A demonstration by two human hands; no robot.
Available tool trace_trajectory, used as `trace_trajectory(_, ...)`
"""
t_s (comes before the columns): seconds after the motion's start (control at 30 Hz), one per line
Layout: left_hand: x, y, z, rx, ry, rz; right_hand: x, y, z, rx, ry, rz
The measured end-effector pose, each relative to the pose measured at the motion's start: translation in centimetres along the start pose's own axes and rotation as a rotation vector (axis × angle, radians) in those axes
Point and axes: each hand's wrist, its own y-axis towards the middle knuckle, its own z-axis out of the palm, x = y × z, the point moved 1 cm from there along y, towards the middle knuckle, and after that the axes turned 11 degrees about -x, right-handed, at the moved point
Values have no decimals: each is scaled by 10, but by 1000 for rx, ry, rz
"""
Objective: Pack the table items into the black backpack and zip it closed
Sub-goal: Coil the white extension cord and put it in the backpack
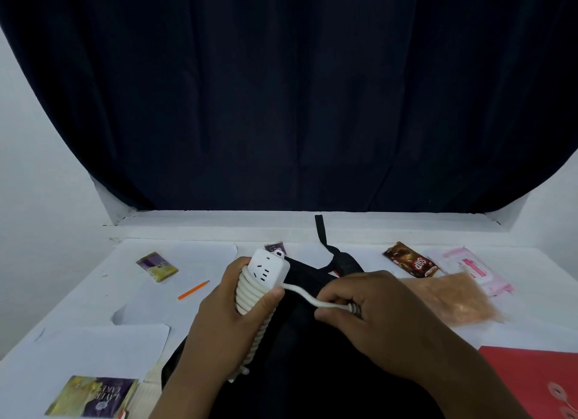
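The black backpack [312,340] lies flat on the white table [78,309], under both my hands. My left hand [228,318] grips a white power strip [269,270] with its cable coiled round the body. My right hand [375,312] pinches the cable's loose end [308,298] near the plug, just right of the strip. Loose items lie around: two purple-yellow layer cake packs [158,266] [93,396], an orange pencil [193,290], a brown chocolate packet [412,264], a pink wipes pack [475,270], a clear bag of orange grains [453,300] and a red folder [531,384].
Another small purple pack [275,247] peeks out behind the power strip. A backpack strap [320,231] reaches toward the back ledge. White paper sheets [103,343] lie at the left. A dark curtain [287,90] hangs behind the table.
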Motion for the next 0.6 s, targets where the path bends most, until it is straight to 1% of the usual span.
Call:
trace_trajectory(0.1, -1, -3, 3, 53, 30, 45, 11, 0, 2, 26, 6, 4)
trace_trajectory(0.2, -1, -8, 5, 83, 25, 64, 20, 0, 3, 28, 68, 37)
trace_trajectory(0.37, 3, -11, 10, -20, 2, 46, 35, -3, 8, 14, 184, 87)
trace_trajectory(0.47, 4, -11, 8, -44, -7, 27, 39, -5, 7, 18, 224, 112)
trace_trajectory(0.53, 4, -12, 6, -38, 5, 17, 41, -6, 4, 65, 242, 140)
trace_trajectory(0.6, 6, -12, 7, -30, 19, 3, 41, -7, -3, 125, 314, 175)
